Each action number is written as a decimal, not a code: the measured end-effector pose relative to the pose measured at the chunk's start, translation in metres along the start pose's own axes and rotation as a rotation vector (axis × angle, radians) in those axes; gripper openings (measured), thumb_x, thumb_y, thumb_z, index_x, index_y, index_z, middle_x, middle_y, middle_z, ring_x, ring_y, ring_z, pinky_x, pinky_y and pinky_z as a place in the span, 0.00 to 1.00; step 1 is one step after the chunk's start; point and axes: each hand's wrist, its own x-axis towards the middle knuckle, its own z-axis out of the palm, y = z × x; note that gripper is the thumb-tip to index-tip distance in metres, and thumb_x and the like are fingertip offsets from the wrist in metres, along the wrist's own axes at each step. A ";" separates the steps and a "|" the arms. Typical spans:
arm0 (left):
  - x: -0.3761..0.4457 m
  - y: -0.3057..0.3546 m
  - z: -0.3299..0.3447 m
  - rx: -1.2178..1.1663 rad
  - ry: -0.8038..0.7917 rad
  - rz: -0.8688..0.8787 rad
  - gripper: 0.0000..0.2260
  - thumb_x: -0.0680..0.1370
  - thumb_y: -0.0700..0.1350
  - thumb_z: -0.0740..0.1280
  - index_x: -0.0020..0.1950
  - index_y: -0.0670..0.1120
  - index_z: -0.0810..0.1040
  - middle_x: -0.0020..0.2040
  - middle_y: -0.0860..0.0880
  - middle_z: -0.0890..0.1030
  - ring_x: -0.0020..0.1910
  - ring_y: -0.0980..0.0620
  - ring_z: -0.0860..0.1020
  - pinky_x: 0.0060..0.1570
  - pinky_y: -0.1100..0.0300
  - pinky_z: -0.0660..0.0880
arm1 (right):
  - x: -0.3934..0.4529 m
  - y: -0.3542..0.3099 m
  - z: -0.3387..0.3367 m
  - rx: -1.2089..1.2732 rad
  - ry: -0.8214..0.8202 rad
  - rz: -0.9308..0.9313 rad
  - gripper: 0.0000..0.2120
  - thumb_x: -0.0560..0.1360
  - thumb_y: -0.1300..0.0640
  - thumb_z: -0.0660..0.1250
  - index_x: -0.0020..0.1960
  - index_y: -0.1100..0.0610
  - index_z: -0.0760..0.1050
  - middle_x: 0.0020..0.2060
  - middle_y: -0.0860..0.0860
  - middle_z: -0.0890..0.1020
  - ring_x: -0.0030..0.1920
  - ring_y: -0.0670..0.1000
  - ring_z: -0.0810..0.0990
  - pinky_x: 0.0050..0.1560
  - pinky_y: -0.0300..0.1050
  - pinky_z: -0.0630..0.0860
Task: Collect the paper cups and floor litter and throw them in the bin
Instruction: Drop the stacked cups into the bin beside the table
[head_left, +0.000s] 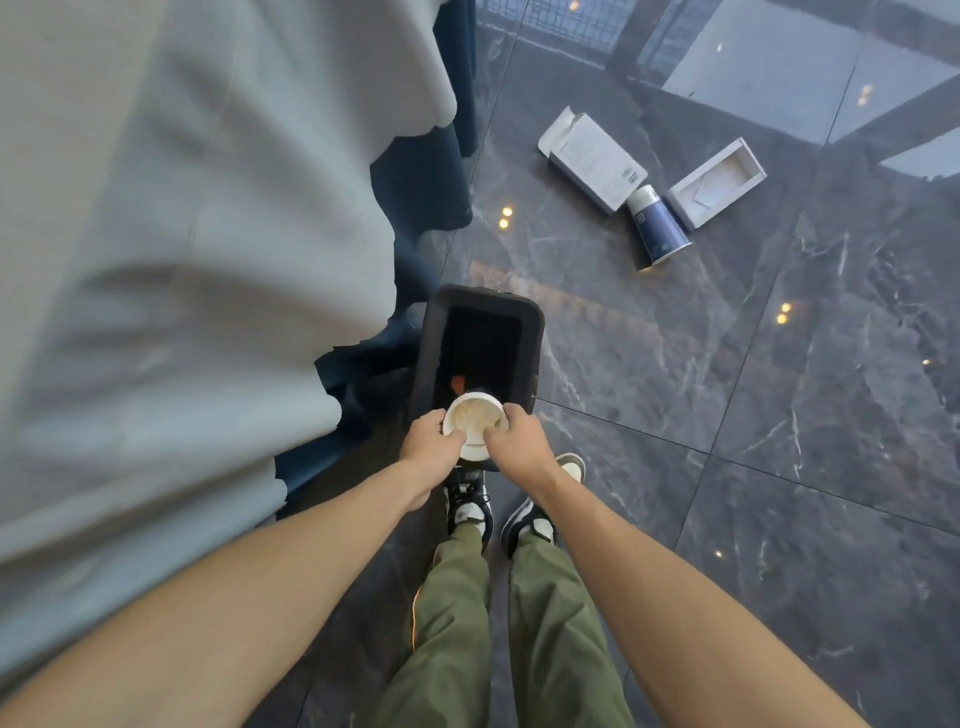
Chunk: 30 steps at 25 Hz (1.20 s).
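I hold a white paper cup (474, 420) upright over the near end of a black rectangular bin (431, 338). My left hand (428, 441) grips its left rim and my right hand (517, 439) grips its right rim. A second white rim shows just under it, so the cups may be stacked. Something orange lies inside the bin. Farther right on the dark marble floor lie a dark blue paper cup (658, 226) on its side, a grey carton (592, 158) and an open grey box tray (716, 182).
A table with a pale grey cloth (182, 260) over a dark blue skirt fills the left. My shoes and green trousers (550, 613) stand just behind the bin. Glossy floor tiles (779, 467) stretch to the right.
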 end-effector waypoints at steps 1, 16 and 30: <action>0.003 0.001 0.001 0.019 0.010 -0.003 0.06 0.80 0.37 0.63 0.51 0.45 0.78 0.44 0.47 0.79 0.40 0.51 0.75 0.37 0.58 0.73 | 0.004 0.000 0.002 0.020 -0.013 0.023 0.18 0.77 0.58 0.59 0.67 0.58 0.73 0.58 0.57 0.79 0.51 0.57 0.81 0.39 0.44 0.74; -0.041 0.043 -0.030 0.357 -0.017 0.194 0.25 0.85 0.44 0.63 0.82 0.48 0.65 0.80 0.47 0.70 0.77 0.45 0.71 0.72 0.52 0.70 | -0.034 -0.016 -0.029 -0.140 -0.073 -0.029 0.21 0.80 0.58 0.61 0.72 0.59 0.74 0.68 0.56 0.80 0.68 0.58 0.77 0.68 0.51 0.74; -0.281 0.262 -0.026 0.962 0.201 0.679 0.39 0.81 0.62 0.64 0.85 0.50 0.53 0.85 0.41 0.52 0.84 0.37 0.50 0.80 0.38 0.52 | -0.253 -0.055 -0.302 -0.684 0.365 -0.254 0.37 0.77 0.43 0.65 0.82 0.46 0.55 0.83 0.57 0.50 0.82 0.64 0.48 0.78 0.70 0.50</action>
